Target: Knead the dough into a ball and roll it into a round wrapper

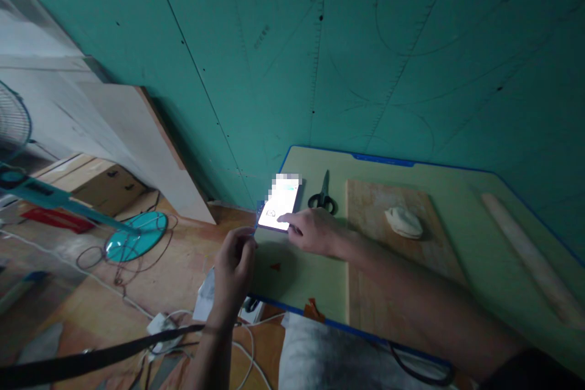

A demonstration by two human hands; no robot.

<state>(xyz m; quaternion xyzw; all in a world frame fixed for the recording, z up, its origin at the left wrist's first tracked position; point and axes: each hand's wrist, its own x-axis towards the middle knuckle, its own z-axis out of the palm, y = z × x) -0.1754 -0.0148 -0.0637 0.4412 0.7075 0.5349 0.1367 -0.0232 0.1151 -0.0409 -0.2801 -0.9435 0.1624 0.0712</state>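
Observation:
A lit phone (276, 206), its screen partly pixelated, lies at the left side of the green table top (315, 280). The outstretched index finger of my right hand (315, 230) meets the lower part of the screen, while its other fingers are folded and hold nothing. My left hand (235, 262) is at the table's left edge, below the phone. Its fingers are loosely curled, with a gap to the thumb and no object visible in it. Black scissors (323, 195) lie just beyond my right hand. A pale dough lump (404, 223) sits on a wooden board (365, 198).
A rolling pin (530, 250) rests at the table's right. Behind the table stands a green wall (274, 61). On the floor to the left are a fan base (137, 236), a cardboard box (105, 186), a power strip (163, 332) and loose cables. A dark strap (100, 356) crosses the lower left.

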